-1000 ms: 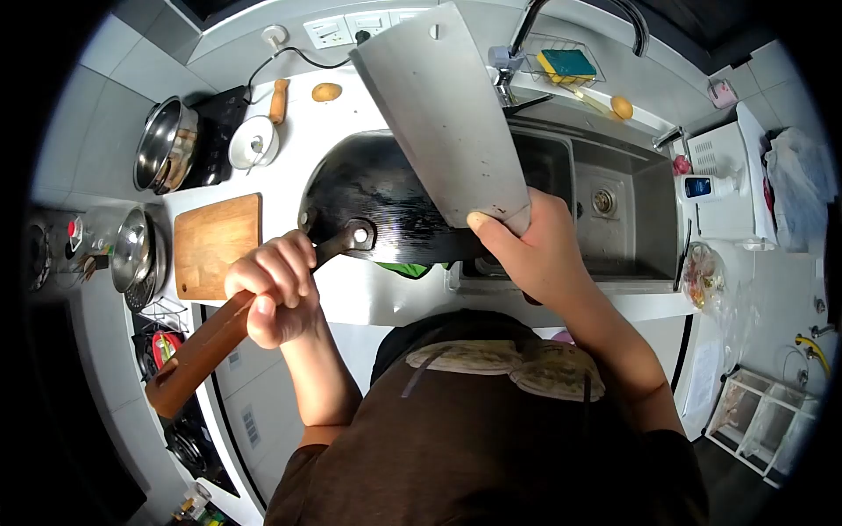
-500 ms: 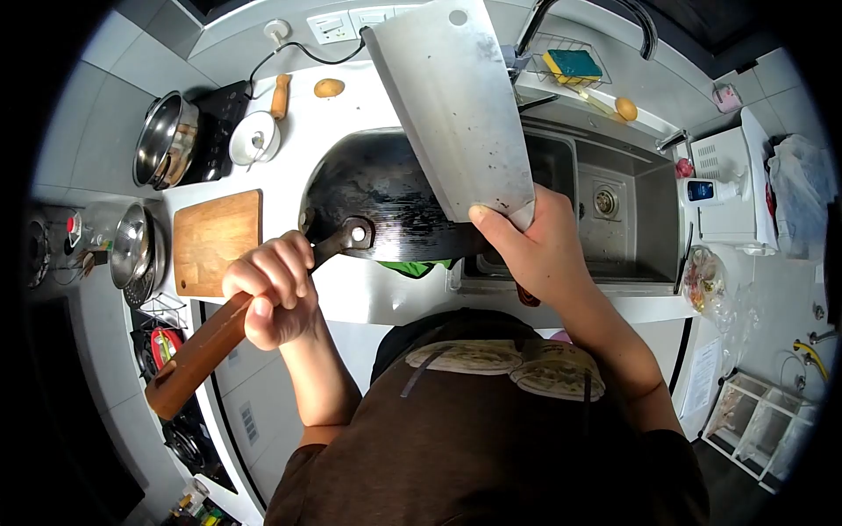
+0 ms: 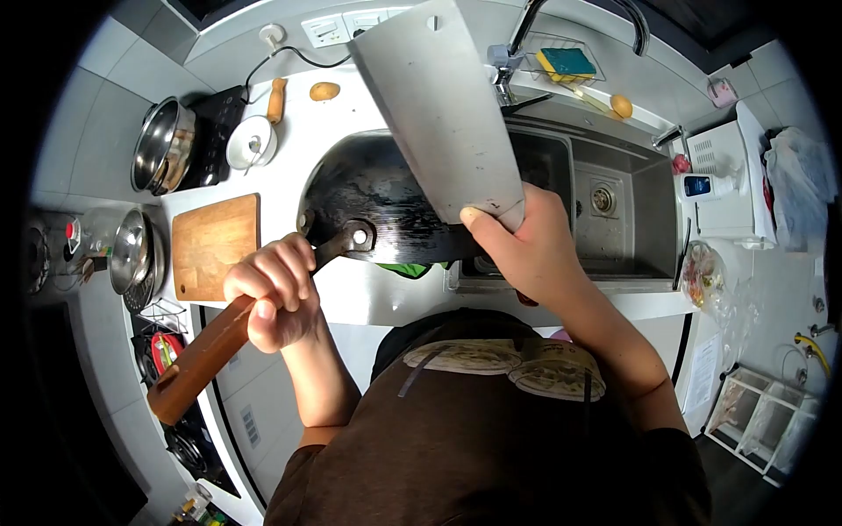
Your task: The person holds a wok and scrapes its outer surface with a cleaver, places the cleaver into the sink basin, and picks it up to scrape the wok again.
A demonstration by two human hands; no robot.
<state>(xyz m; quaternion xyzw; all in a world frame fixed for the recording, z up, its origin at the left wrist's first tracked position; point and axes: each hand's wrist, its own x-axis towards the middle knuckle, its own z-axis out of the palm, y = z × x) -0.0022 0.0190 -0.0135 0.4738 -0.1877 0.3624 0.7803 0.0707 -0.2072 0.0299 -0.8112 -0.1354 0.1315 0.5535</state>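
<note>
My left hand (image 3: 274, 291) is wrapped round the wooden handle of a dark wok (image 3: 368, 188), close to where the metal joint meets the pan. The wok spans the worktop and the sink's left edge, its surface streaked and worn. In my right hand (image 3: 531, 245) is a cleaver (image 3: 447, 110), its broad grey blade pointing up and away over the wok, with my thumb pressed on the blade's near end. The blade covers part of the wok. Most of the cleaver's handle is hidden in my palm; its brown end shows below.
Left of the wok lie a wooden cutting board (image 3: 216, 244), a white bowl (image 3: 252, 143) and a steel pot (image 3: 163, 145). A potato (image 3: 324, 91) sits behind. The sink (image 3: 614, 254) is at right, with a faucet (image 3: 517, 35) and sponge (image 3: 566, 63) behind it.
The cleaver blade has shifted slightly to the left and turned a little in my right hand. My left hand keeps its hold on the wok handle. The view has moved slightly.
</note>
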